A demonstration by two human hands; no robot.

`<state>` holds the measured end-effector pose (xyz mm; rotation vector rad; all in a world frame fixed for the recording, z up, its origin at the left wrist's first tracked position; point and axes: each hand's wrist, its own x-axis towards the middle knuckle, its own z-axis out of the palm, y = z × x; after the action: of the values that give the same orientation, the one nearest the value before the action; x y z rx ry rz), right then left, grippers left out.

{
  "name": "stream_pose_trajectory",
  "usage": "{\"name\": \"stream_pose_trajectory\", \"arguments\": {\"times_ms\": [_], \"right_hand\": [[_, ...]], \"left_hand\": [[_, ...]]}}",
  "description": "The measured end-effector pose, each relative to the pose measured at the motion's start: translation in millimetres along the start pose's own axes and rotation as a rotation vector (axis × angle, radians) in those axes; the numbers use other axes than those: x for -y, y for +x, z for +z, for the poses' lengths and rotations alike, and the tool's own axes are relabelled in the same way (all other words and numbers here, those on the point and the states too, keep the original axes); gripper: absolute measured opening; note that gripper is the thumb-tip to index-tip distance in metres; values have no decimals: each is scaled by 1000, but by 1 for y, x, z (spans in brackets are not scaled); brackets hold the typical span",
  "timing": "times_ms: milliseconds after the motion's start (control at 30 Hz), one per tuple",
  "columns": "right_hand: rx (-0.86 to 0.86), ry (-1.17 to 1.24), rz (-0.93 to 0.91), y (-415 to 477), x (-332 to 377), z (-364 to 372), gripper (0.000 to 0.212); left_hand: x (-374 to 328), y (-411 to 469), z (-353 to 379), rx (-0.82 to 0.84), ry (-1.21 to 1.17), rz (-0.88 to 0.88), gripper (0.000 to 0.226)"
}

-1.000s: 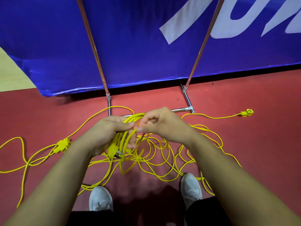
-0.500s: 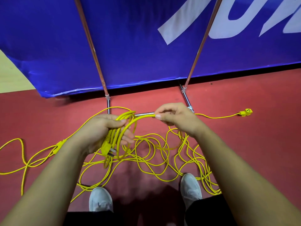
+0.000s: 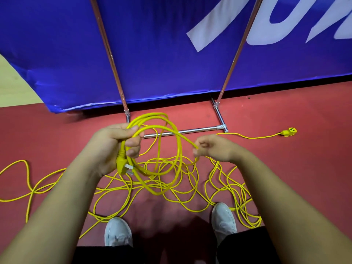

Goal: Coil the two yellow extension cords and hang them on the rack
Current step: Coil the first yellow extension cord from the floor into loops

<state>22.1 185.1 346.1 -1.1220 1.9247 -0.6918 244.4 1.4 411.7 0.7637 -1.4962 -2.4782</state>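
The left hand (image 3: 114,147) is clenched round the top of a coil (image 3: 178,155) of thin, smooth, round yellow cord, its moulded plug (image 3: 121,164) hanging under the fist. From that bunch one strand arcs rightward to the right hand (image 3: 215,149), whose fingertips pinch it beside the coil at about the same height. Below the pinch the cord drops into a limp tangle (image 3: 192,185) on the red floor, so the next loop likely travels leftward to the waiting fist, with the shiny metal rack (image 3: 182,131) just behind.
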Motion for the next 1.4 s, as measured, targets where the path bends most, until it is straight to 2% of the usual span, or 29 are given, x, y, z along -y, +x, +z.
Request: {"name": "stream_pose_trajectory", "arguments": {"times_ms": [133, 233, 433, 567, 767, 900, 967, 1033, 1100, 1200, 1267, 1400], "right_hand": [[-295, 383, -34, 0, 5, -5, 5], [-401, 297, -99, 0, 22, -6, 8], [-279, 119, -294, -5, 67, 13, 11], [-188, 8, -434, -7, 90, 32, 10], [-146, 187, -338, -6, 75, 25, 14], [-55, 4, -179, 2, 40, 14, 14], [-70, -82, -114, 5, 20, 12, 18], [-116, -19, -60, 7, 8, 13, 25], [-205, 111, -51, 10, 4, 13, 23], [-376, 205, -58, 15, 4, 12, 9], [-472, 210, -47, 20, 0, 11, 7], [-494, 104, 7, 28, -27, 14, 9]], "left_hand": [[-1, -2, -8, 28, 183, -109, 14], [1, -3, -4, 4, 225, -166, 22], [6, -5, 3, 65, 233, -221, 26], [16, -3, 10, 159, 238, -180, 23], [20, 3, 13, 166, 234, -39, 17], [17, 4, 11, 127, 149, 0, 11], [13, 2, 6, 144, 81, 19, 22], [9, 0, 0, 174, 31, 3, 38], [5, -3, -3, 223, -14, -47, 44], [5, -4, -3, 341, -71, -136, 37], [7, -4, -2, 369, -23, -146, 40], [7, -7, 2, 327, 30, -39, 30]]}}
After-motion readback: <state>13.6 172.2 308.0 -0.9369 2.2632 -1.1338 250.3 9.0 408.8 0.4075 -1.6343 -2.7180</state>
